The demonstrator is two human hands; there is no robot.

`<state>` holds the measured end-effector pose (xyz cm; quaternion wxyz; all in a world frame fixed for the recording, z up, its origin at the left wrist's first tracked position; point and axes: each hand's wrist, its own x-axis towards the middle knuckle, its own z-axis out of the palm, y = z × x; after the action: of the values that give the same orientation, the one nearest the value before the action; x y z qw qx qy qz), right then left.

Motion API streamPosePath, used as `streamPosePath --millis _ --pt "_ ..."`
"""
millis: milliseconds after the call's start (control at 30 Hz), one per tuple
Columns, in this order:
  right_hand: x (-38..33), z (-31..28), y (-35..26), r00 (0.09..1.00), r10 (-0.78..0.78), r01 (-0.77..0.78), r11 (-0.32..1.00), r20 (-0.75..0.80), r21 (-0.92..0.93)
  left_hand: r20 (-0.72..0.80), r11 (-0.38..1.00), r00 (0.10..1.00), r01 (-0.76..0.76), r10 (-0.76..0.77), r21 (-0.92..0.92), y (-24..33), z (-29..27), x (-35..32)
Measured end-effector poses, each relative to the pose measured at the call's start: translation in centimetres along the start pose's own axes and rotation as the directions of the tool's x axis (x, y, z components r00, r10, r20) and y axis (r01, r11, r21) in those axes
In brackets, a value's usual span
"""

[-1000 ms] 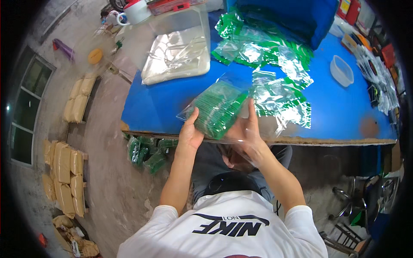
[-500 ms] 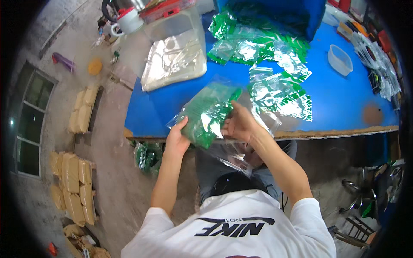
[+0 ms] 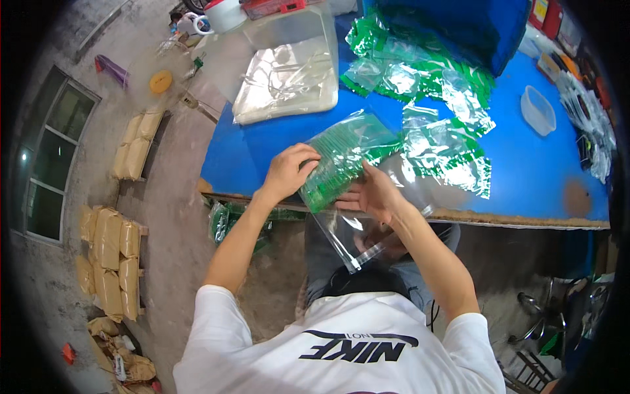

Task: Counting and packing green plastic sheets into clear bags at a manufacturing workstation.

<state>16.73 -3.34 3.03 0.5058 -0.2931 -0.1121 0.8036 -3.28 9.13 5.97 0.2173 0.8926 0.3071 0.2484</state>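
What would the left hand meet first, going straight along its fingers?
The clear plastic bag with green contents, which the left hand already appears to touch. Beyond it, possibly the flat green-and-clear plastic packets; depth is unclear.

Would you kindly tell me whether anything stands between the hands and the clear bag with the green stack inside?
Nothing visible does. The left hand is on the left edge of the bag, and the right hand is at its lower right. The loose packets lie off to the right.
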Motion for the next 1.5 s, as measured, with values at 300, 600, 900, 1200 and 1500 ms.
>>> streamPosePath --millis 300,600,900,1200,1500 --pt "-1.5 -1.2 3.7 0.984 -0.157 0.162 0.986 -0.085 0.043 0.402 0.891 0.902 -0.304 0.156 0.337 -1.2 5.4 4.2" --pt "-14.8 1.2 -0.3 0.859 0.506 -0.311 0.628 0.071 -0.713 -0.352 0.991 0.932 0.118 -0.090 0.058 -8.9 0.9 11.5" --pt "-7.5 6.7 -2.6 0.993 0.085 -0.121 0.737 -0.087 -0.664 -0.405 0.812 0.904 0.337 -0.138 0.476 -17.8 1.9 26.5" --pt "2.7 6.8 -8.0 0.949 -0.305 0.076 0.467 -0.080 -0.881 -0.234 0.843 0.964 -0.024 -0.123 -0.538 -18.0 2.3 26.3" --pt "26.8 7.8 -17.9 0.636 -0.422 -0.228 -0.903 0.646 -0.365 -0.328 0.752 0.893 0.018 -0.309 -0.659 -21.8 3.8 26.1"
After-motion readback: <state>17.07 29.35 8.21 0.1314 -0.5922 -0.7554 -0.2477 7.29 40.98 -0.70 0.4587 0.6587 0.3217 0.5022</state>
